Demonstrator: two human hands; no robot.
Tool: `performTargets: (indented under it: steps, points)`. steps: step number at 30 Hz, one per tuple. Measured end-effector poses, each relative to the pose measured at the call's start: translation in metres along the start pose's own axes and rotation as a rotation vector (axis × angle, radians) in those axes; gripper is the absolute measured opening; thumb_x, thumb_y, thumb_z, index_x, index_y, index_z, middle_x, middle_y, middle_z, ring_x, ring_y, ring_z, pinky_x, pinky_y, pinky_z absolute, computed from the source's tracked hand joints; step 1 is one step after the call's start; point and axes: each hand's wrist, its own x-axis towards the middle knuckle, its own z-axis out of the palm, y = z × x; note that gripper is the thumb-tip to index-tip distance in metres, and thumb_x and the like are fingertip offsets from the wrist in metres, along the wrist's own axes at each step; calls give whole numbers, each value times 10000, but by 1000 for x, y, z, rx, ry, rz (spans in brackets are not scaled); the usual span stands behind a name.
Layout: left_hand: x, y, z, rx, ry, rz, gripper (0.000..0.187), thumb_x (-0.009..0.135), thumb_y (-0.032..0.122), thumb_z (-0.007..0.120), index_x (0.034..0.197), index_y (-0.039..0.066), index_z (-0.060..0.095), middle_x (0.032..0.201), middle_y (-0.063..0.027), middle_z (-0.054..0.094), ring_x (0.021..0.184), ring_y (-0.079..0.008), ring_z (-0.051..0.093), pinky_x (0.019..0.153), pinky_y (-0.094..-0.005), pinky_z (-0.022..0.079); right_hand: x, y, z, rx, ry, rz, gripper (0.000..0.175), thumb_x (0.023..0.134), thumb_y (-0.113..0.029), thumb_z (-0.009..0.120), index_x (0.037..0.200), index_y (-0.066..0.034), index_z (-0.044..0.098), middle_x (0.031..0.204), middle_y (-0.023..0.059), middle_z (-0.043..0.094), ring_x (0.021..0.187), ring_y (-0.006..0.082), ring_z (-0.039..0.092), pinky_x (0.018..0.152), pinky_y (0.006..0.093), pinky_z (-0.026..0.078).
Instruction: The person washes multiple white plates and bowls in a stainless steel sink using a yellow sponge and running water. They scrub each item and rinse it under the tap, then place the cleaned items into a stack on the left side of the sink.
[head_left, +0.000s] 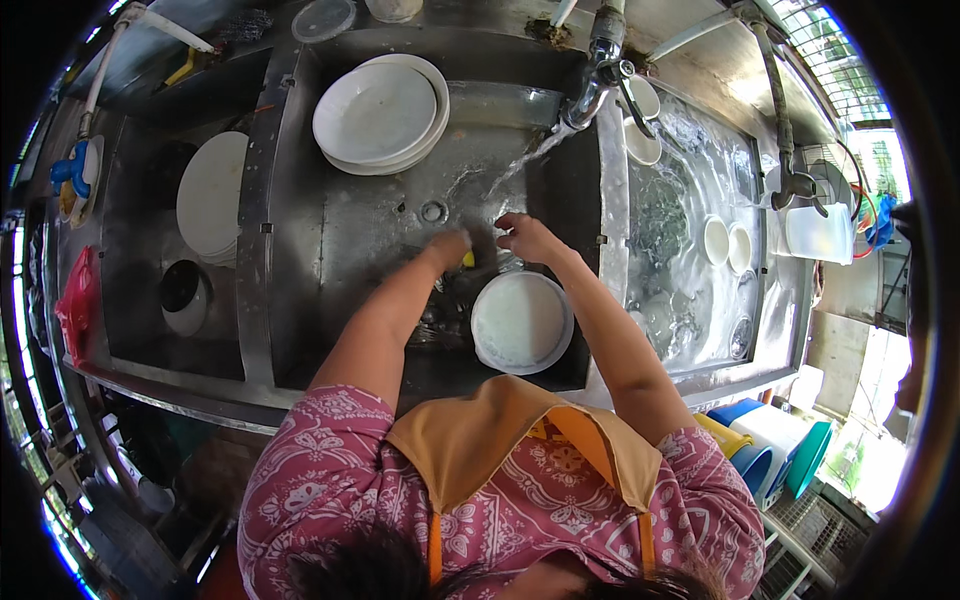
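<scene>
Both my hands are low in the middle basin of a stainless steel sink (360, 247). My left hand (450, 250) is blurred, and a small yellow piece (469, 259) shows beside its palm; whether I grip it is unclear. Just to the right, my right hand (529, 236) has its thumb and fingers apart, above a shiny wet patch. A round white tub (523, 322) with whitish liquid stands nearer to me. Dark and metallic utensils (439, 322), partly hidden by my left forearm, lie left of the tub. Water runs from the chrome tap (589, 105) towards my hands.
Stacked white plates (375, 112) sit at the basin's back left. The left basin holds more plates (214, 195) and a bowl (185, 311). White cups (716, 240) are in the water-filled right basin (667, 285). Metal dividers (259, 300) separate the basins.
</scene>
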Motion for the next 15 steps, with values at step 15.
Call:
performTargets:
  steps: [15]
  points:
    - [-11,-6,-14,-170,384,-21,203,670,119,584,867,81,613,916,-137,622,844,-310,601,719,-392,480,9,38,12,181,-12,26,448,709,-232,645,1091,-14,561,1064,141,599,999,254,566,864,347,429]
